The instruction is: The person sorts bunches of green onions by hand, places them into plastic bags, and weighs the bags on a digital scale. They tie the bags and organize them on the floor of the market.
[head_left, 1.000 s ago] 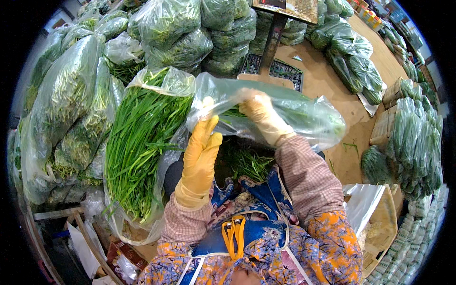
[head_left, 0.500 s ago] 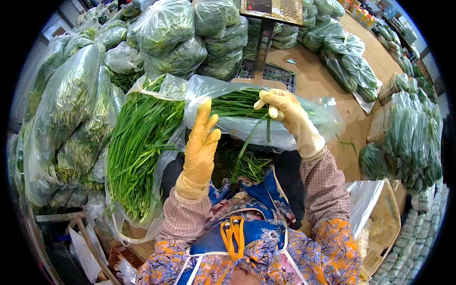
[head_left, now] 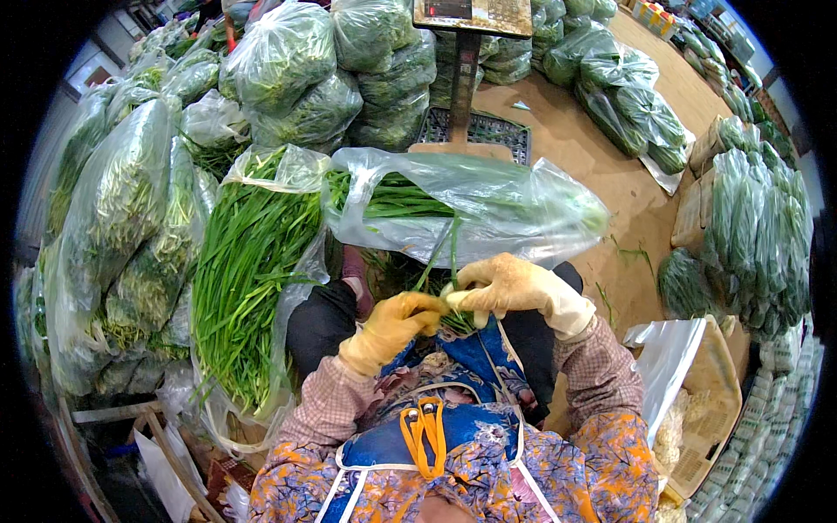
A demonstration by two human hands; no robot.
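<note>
both hands (head_left: 453, 309) pinching green stalks (head_left: 446, 261) — gloved

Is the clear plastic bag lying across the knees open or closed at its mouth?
Open. The clear plastic bag gapes at its left end, and green stalks show inside.

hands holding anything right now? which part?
Both gloved hands, left hand and right hand, pinch a few green stalks at their lower ends; the tops reach up to the clear plastic bag.

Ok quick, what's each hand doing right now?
Left hand: closed, pinching the green stalks.
Right hand: closed on the same stalks.
</note>
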